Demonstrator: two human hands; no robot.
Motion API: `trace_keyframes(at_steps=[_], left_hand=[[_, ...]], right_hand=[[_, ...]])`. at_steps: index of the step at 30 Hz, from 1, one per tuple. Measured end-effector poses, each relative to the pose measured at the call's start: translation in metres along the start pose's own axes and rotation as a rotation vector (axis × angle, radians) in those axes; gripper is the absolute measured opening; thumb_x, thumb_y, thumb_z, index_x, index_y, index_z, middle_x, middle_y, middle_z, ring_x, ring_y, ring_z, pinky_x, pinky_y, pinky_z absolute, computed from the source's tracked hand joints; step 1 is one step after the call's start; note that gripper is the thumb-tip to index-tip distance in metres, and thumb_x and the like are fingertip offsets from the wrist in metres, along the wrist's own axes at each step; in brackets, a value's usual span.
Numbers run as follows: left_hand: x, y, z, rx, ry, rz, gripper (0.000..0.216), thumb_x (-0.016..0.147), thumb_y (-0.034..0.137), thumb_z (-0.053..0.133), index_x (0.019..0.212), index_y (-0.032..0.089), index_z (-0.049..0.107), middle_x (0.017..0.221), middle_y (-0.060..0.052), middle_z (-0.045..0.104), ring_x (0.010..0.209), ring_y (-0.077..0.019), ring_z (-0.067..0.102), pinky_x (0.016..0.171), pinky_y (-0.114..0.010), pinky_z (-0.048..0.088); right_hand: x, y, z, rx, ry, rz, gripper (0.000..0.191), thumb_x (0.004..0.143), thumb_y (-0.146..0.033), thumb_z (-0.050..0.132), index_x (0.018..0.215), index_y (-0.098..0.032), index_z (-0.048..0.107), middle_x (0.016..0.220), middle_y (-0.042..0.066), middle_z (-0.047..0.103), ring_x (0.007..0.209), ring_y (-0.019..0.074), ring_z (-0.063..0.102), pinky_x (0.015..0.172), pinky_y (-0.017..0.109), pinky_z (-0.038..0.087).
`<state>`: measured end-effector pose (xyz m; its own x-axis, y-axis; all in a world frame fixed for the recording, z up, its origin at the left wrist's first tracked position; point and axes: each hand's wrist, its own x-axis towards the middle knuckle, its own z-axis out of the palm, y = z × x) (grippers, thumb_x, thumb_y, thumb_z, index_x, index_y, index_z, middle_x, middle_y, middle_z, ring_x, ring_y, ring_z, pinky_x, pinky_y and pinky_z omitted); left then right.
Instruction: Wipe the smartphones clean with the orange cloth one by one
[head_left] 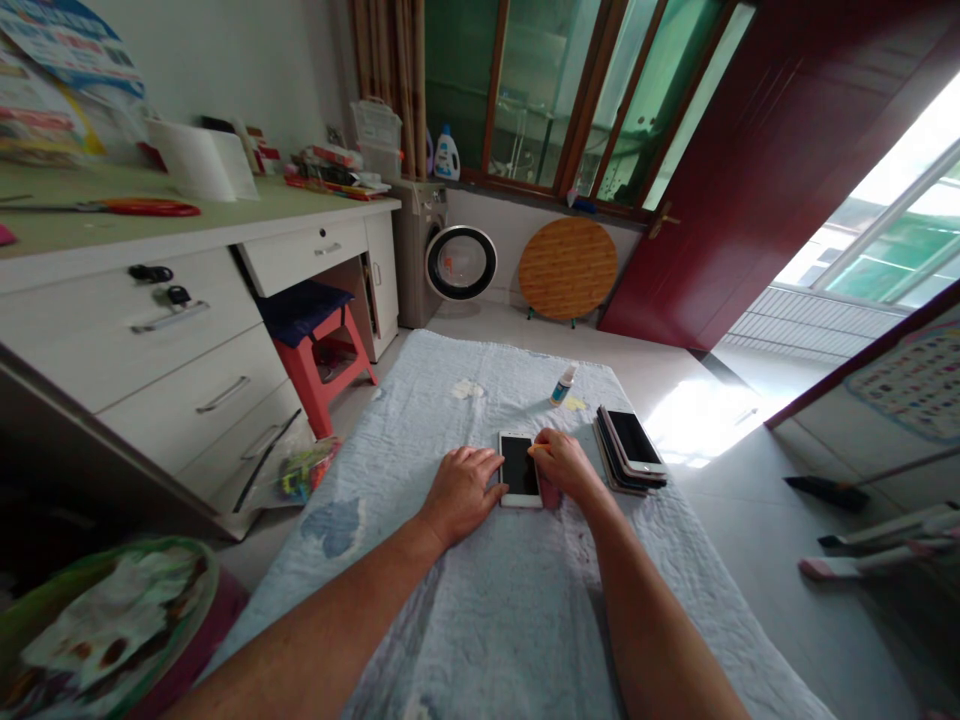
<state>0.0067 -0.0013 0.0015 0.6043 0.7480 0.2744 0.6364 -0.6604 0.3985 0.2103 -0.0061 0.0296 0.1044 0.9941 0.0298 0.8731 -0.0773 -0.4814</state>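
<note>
A white phone (519, 468) with a dark screen lies flat on a pale blue quilted cloth (480, 600). My left hand (461, 490) rests flat on the cloth, fingers out, touching the phone's left edge. My right hand (564, 466) is curled at the phone's right edge, fingers pinched on something small and pinkish that I cannot make out. A stack of several phones (631, 450) lies just right of that hand. A small spray bottle (562, 385) stands farther back, with a yellow scrap (574, 404) beside it.
A white desk with drawers (187, 330) runs along the left, with a red stool (319, 345) under it. A green basin (97, 620) sits at the lower left. A washing machine (442, 255), a round wooden board (568, 268) and a red door (765, 170) stand at the back.
</note>
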Motion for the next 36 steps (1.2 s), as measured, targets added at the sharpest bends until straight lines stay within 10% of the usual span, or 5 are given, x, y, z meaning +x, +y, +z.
trace_keyframes(at_steps=[15, 36], left_hand=[[-0.0022, -0.002, -0.0042, -0.034, -0.033, 0.03, 0.079, 0.063, 0.07, 0.071, 0.122, 0.018, 0.06, 0.128, -0.012, 0.06, 0.114, -0.0328, 0.054, 0.1, -0.047, 0.039], [-0.0013, -0.0031, -0.0031, -0.081, -0.028, 0.036, 0.07, 0.068, 0.06, 0.073, 0.121, 0.018, 0.058, 0.125, -0.01, 0.062, 0.112, -0.0308, 0.054, 0.098, -0.044, 0.039]], right_hand=[[0.0009, 0.0029, 0.0028, 0.021, 0.008, 0.009, 0.015, 0.08, -0.026, 0.052, 0.08, -0.017, 0.065, 0.071, 0.004, 0.065, 0.069, 0.0149, 0.055, 0.061, 0.023, 0.033], [-0.0004, -0.0001, 0.0034, 0.051, 0.005, -0.009, 0.015, 0.079, -0.024, 0.052, 0.079, -0.016, 0.065, 0.066, 0.002, 0.061, 0.063, 0.0131, 0.053, 0.059, 0.022, 0.032]])
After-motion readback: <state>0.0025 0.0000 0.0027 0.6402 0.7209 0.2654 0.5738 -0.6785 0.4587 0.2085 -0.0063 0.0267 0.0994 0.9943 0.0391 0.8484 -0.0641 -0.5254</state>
